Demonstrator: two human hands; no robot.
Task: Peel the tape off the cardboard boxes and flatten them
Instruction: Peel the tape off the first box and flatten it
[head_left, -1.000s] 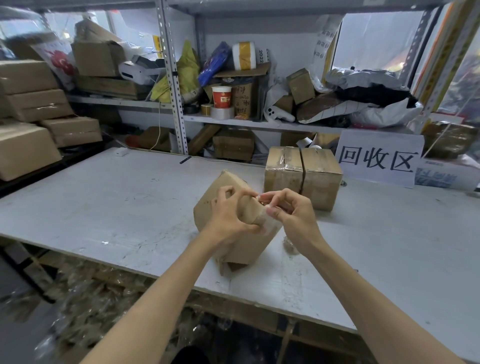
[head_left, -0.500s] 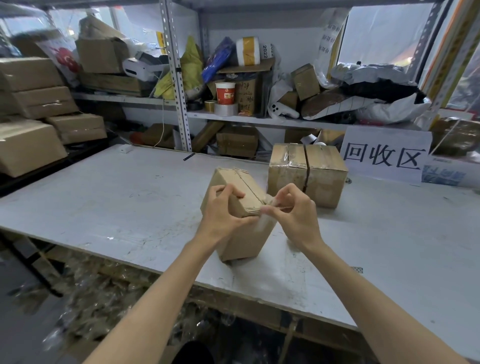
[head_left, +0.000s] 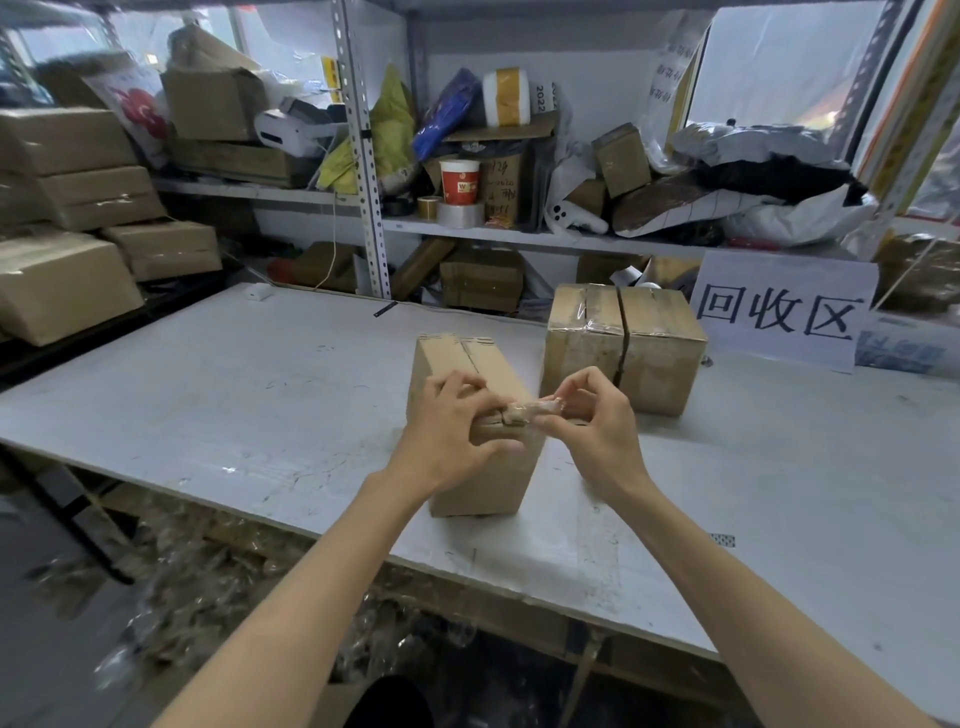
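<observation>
On the table (head_left: 208, 395), upright brown box (head_left: 480, 486), crumpled tape strip (head_left: 531, 410).

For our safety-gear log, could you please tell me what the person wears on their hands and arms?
Nothing shows: the left hand and right hand are without gloves, and no ring, watch, bracelet or sleeve is visible in the frame.

A packing storeroom: behind the white worktable (head_left: 208, 395) stand metal shelves (head_left: 363, 156) crammed with cardboard boxes (head_left: 67, 197), tape rolls (head_left: 460, 213) (and a recycling sign (head_left: 779, 312)).
</observation>
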